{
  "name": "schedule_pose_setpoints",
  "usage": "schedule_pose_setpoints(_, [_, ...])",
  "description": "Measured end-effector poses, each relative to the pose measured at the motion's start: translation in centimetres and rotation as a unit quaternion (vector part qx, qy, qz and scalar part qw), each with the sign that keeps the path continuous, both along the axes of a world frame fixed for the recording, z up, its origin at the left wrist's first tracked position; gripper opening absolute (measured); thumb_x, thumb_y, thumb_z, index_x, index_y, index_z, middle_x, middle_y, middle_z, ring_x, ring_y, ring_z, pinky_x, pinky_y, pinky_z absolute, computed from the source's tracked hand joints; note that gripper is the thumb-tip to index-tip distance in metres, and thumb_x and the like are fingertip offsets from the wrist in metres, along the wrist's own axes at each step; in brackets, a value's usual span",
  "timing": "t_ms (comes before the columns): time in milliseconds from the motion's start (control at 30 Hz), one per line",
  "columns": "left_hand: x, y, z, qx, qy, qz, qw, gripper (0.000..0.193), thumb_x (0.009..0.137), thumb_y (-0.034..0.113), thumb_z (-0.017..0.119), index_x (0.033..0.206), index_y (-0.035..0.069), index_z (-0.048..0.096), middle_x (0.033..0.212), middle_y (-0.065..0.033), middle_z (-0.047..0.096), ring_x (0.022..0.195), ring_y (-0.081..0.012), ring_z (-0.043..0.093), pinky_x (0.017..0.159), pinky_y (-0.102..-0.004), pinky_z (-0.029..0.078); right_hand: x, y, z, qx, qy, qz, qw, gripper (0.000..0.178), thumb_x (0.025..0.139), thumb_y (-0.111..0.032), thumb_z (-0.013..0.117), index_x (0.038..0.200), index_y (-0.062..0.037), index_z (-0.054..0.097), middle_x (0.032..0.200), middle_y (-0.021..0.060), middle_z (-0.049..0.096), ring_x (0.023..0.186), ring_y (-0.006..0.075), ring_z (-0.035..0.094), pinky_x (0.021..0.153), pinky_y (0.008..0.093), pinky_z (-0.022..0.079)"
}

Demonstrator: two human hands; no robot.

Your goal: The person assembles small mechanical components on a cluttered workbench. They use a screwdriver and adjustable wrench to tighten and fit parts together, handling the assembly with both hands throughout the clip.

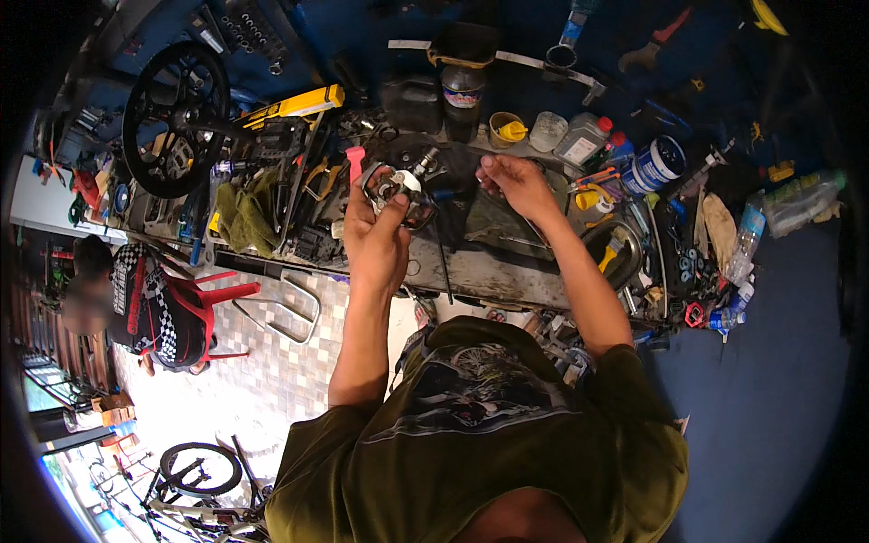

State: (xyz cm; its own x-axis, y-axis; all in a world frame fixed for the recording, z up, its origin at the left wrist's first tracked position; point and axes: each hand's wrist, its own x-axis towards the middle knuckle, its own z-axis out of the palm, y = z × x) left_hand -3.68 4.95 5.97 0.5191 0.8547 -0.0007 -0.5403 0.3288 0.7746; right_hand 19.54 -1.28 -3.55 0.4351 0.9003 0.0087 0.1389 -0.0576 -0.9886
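Note:
Over the cluttered workbench, my left hand [378,244] is closed around a round, silvery metal part [401,188], with the thumb pressed on its face. Its exact kind is not clear. Just behind it is a small ridged metal fitting [427,163]. To the right, my right hand [522,185] is raised with thumb and fingertips pinched together. A tiny pale bit shows at the fingertips, too small to name. Below that hand is a dark greenish flat surface [507,217] on the bench. A thin dark rod [444,267] points down from near the metal part toward the bench edge.
A green rag [246,215] and a black spoked wheel [136,118] are at the left. Behind stand a dark bottle [462,104] and a yellow cup [507,129]. At right are a white-blue bucket [654,165] and a pan [625,267] holding a yellow brush. A person [136,299] sits on a red chair.

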Motion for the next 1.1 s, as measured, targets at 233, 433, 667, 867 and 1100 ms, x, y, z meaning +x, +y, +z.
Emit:
schedule_pose_setpoints(233, [-1.1,-1.3,1.3,0.304,0.180,0.023,0.935,0.042,0.083,-0.012,0.056,0.121,0.003,0.045,0.110,-0.0084,0.056,0.098,-0.0136,0.056,0.084,-0.0265,0.047,-4.3,-3.0,11.7,-0.004,0.064,0.087,0.994,0.042,0.099,-0.041,0.050,0.087,-0.0028,0.063,0.074,0.0010,0.062,0.065,0.0082,0.056,0.059,0.0230,0.043])
schedule_pose_setpoints(433, [-1.3,0.4,1.4,0.653,0.105,0.096,0.744,0.034,0.062,-0.010,0.071,0.091,0.005,0.062,0.105,-0.0139,0.062,0.107,-0.0348,0.059,0.091,-0.0452,0.049,-5.1,-4.3,12.4,0.016,0.015,0.148,0.989,0.040,0.099,-0.039,0.052,0.086,-0.0019,0.061,0.072,0.0020,0.063,0.063,0.0077,0.055,0.055,0.0226,0.042])
schedule_pose_setpoints(667, [-2.3,0.0,2.7,0.735,0.144,0.094,0.656,0.027,0.063,0.008,0.076,0.088,0.011,0.065,0.110,-0.0098,0.062,0.112,-0.0337,0.057,0.095,-0.0533,0.045,-6.1,-5.1,13.2,-0.076,0.117,0.123,0.983,0.039,0.099,-0.039,0.051,0.086,-0.0039,0.063,0.071,-0.0008,0.062,0.064,0.0055,0.054,0.055,0.0214,0.042])
schedule_pose_setpoints(867, [-2.0,1.2,1.2,0.743,0.134,0.084,0.651,0.034,0.061,0.001,0.076,0.092,0.008,0.064,0.110,-0.0110,0.063,0.110,-0.0345,0.058,0.093,-0.0501,0.047,-5.7,-4.8,11.7,0.005,-0.074,0.146,0.987,0.034,0.097,-0.033,0.057,0.087,-0.0014,0.062,0.069,0.0024,0.060,0.064,0.0089,0.054,0.054,0.0238,0.041])
schedule_pose_setpoints(1100, [-2.8,0.9,3.5,0.384,0.267,-0.094,0.879,0.043,0.073,-0.011,0.070,0.113,0.003,0.058,0.106,-0.0104,0.065,0.094,-0.0179,0.064,0.080,-0.0269,0.050,-6.2,-5.5,12.5,0.198,-0.425,0.073,0.880,0.023,0.082,-0.024,0.073,0.089,-0.0043,0.064,0.082,0.0069,0.061,0.069,0.0204,0.060,0.058,0.0306,0.049])
